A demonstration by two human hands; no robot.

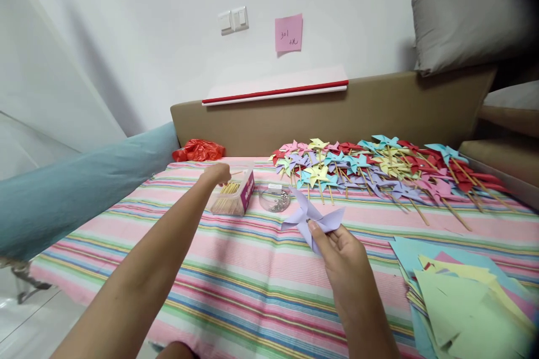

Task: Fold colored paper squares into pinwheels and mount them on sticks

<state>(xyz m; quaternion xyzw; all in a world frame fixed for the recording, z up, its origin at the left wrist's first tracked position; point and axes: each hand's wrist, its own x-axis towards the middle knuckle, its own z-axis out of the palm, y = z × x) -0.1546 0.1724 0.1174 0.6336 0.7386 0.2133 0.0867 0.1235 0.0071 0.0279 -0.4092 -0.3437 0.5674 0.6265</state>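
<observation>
My right hand point(343, 247) pinches a lilac paper pinwheel point(304, 216) at its centre, the thumb pressing on the middle where the folded points meet. No stick shows on this pinwheel. Over a clear plastic box point(243, 193) with a purple label, my left hand point(218, 173) has its fingers closed. A thin wooden stick point(237, 172) juts out to the right from those fingers. Many more wooden sticks point(229, 188) lie inside the box. Between box and pinwheel stands a round clear container point(274, 199) with small shiny metal pieces in it.
Finished pinwheels point(337, 165) on sticks are heaped at the back right. Loose coloured paper sheets point(467, 297) lie at the front right. A red plastic bag point(199, 150) sits at the back left, on the striped cloth point(252, 269).
</observation>
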